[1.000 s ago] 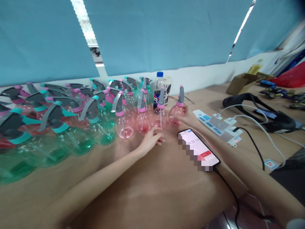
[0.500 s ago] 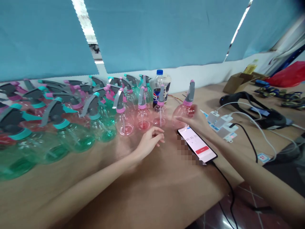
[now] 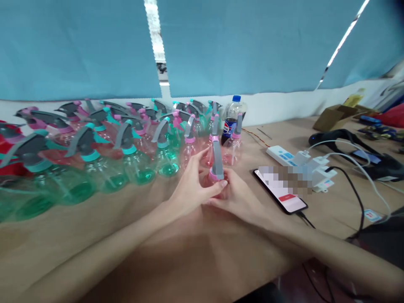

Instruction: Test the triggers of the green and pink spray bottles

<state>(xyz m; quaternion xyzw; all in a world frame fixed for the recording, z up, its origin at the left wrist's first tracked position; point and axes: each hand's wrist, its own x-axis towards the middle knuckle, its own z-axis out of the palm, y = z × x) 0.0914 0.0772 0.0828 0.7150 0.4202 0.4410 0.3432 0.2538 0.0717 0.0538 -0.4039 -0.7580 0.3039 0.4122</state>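
Note:
A pink spray bottle with a grey trigger head stands upright between both my hands at the middle of the wooden table. My left hand wraps its left side, thumb against the pink collar. My right hand cups the bottle's body from the right. Behind them stand rows of pink spray bottles and green spray bottles with grey triggers.
A phone with a lit screen lies right of my hands, its cable running off the table edge. Beyond it are a white power strip with chargers, a cola bottle, black gear and a cardboard box. Blue blinds hang behind.
My right hand lifted a pink spray bottle from the row's right end and brought it toward me. My left hand rose from the table and closed on it.

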